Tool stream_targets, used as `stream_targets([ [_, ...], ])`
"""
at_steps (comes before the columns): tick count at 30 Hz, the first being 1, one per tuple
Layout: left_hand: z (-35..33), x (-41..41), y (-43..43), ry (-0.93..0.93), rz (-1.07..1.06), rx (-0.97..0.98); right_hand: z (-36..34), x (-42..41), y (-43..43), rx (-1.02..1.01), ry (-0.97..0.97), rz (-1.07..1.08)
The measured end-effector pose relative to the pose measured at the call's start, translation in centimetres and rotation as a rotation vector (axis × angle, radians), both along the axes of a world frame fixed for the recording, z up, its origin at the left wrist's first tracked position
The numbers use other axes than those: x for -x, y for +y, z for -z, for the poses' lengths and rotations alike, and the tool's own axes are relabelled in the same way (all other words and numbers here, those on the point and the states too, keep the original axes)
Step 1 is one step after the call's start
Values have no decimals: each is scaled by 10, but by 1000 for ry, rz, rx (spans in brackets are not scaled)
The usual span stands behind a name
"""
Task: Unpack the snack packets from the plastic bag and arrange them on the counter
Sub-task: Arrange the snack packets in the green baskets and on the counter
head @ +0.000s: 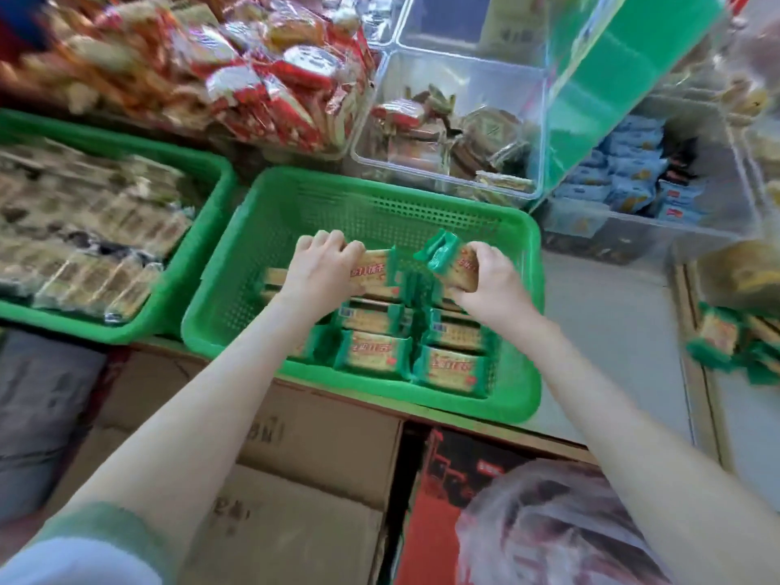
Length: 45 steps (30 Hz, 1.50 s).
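A green perforated basket [236, 314] sits on the counter in front of me, with several green-and-tan snack packets [373, 356] laid in rows along its near side. My left hand [320, 268] grips one packet [373, 270] above the rows. Over the basket's right half, my right hand [489, 276] holds another packet [451, 257] tilted up. A clear plastic bag [548, 529] lies at the bottom right, below the counter edge. More of the same packets [717, 335] lie in a loose heap at the far right.
A second green basket [198, 263] full of tan packets stands to the left. Behind are a pile of red packets [253, 78], a clear bin [456, 120] and a green divider [612, 78]. Cardboard boxes [304, 479] sit below the counter. Bare counter [612, 331] lies right of the basket.
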<state>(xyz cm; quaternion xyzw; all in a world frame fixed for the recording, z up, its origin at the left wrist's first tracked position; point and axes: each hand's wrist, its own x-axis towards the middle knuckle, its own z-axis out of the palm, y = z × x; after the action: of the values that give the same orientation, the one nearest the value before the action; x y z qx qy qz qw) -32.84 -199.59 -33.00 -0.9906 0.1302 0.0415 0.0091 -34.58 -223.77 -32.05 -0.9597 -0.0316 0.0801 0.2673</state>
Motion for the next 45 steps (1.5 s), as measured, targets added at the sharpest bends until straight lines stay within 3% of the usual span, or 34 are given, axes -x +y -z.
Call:
stream_targets([
  [4, 28, -24, 18, 3, -14, -11, 19, -21, 16, 43, 50, 28],
  [10, 19, -68, 70, -5, -142, 31, 32, -62, 68, -17, 11, -134],
  [14, 32, -80, 89, 237, -106, -42, 45, -89, 113, -31, 9, -131],
  [17, 55, -75, 90, 489, -111, 78, 56, -101, 136, -26, 51, -129],
  [19, 58, -75, 91, 532, -138, 170, 64, -106, 148, -30, 67, -161],
  [22, 51, -69, 92, 396, -210, 242, 76, -113, 164, 32, 65, -210],
  [25, 50, -42, 92, -45, -314, 377, 81, -115, 185, 54, 47, -257],
  [27, 55, -25, 94, -227, -312, 446, 87, -114, 199, 132, 77, -404],
  [29, 57, -18, 96, -172, -278, 422, 90, -112, 207, 211, 179, -537],
  [32, 58, -18, 97, 21, -242, 338, 80, -112, 200, 143, 259, -563],
  [38, 45, -11, 60, -134, -174, 379, 45, -69, 142, 58, -123, -464],
  [45, 9, 18, -98, -266, 69, 535, 16, 10, -12, 15, -453, -141],
])
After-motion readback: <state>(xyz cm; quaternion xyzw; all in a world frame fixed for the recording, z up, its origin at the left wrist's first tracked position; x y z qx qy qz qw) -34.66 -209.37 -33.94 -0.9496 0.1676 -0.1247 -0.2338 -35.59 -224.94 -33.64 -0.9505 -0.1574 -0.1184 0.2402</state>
